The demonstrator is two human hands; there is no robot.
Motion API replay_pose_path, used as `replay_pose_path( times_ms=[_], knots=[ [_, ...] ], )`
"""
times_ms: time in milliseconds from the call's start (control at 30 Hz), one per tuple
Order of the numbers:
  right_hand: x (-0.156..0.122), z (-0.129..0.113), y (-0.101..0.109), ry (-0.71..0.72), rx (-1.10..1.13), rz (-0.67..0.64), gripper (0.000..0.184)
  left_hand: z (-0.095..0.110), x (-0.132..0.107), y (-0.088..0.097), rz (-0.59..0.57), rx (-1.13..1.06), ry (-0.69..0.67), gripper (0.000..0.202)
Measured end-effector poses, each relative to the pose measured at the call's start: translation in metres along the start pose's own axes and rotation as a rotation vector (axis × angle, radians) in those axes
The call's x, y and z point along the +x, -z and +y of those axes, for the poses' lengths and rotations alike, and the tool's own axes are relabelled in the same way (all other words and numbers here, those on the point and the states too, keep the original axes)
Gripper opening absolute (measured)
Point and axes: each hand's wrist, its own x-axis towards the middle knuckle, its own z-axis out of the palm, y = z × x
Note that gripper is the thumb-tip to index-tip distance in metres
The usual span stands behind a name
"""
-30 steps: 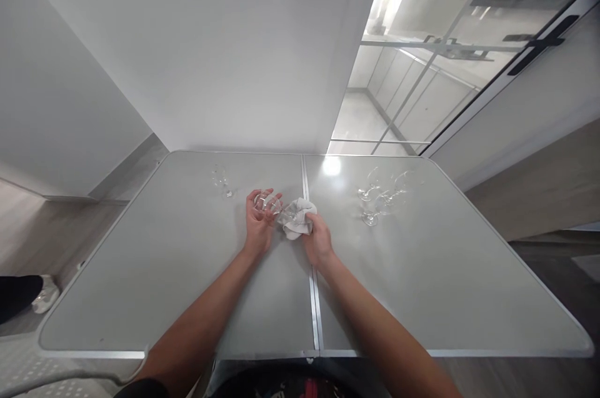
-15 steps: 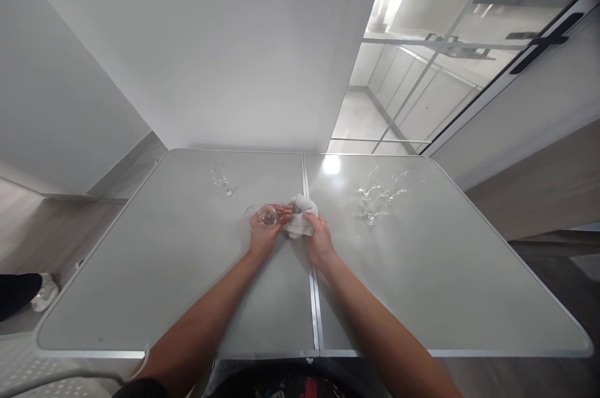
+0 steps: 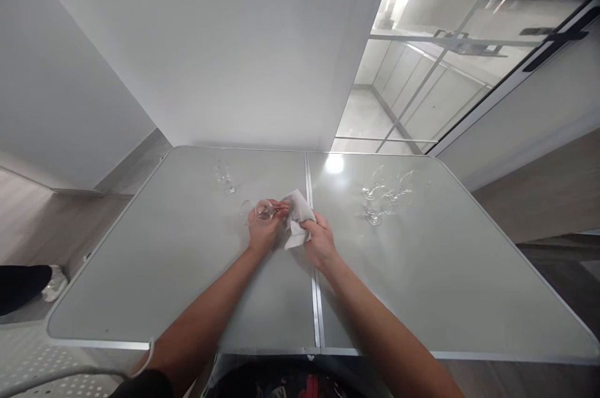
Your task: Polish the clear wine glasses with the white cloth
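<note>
Left hand [image 3: 263, 234] is wrapped round a clear stemmed glass [image 3: 265, 210] tipped sideways, right hand [image 3: 320, 242] pinching a crumpled white cloth [image 3: 296, 233] against it, between the grey table's [image 3: 398, 298] near and far edges. Beyond, more clear glasses [image 3: 374, 217] cluster toward the far right corner, plus a small clear glass piece [image 3: 228, 186] toward the far left.
</note>
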Motion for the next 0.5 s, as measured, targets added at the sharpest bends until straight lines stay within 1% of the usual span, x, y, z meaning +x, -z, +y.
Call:
replay_pose_path(
  times_ms=[67,133,267,367,500],
  knots=[
    [0.001,0.0005,0.0006,-0.013,0.023,0.017,0.027,0.0,0.0003,-0.0003,-0.003,-0.021,0.016,0.025],
    [0.0022,0.0007,0.0013,-0.047,0.018,0.002,0.027,-0.0001,0.0006,-0.0007,0.012,-0.015,0.03,0.027],
    [0.004,0.0007,0.0025,-0.026,0.065,0.027,0.025,0.0003,0.0014,-0.0011,0.033,-0.011,0.045,0.029],
    [0.0038,0.0014,0.0027,-0.079,0.032,0.031,0.023,0.0009,0.0017,-0.0012,0.036,0.003,0.041,0.029],
    [0.0028,0.0027,0.0014,-0.037,0.047,0.018,0.025,0.0012,0.0006,-0.0021,0.048,-0.004,0.037,0.029]
  ],
)
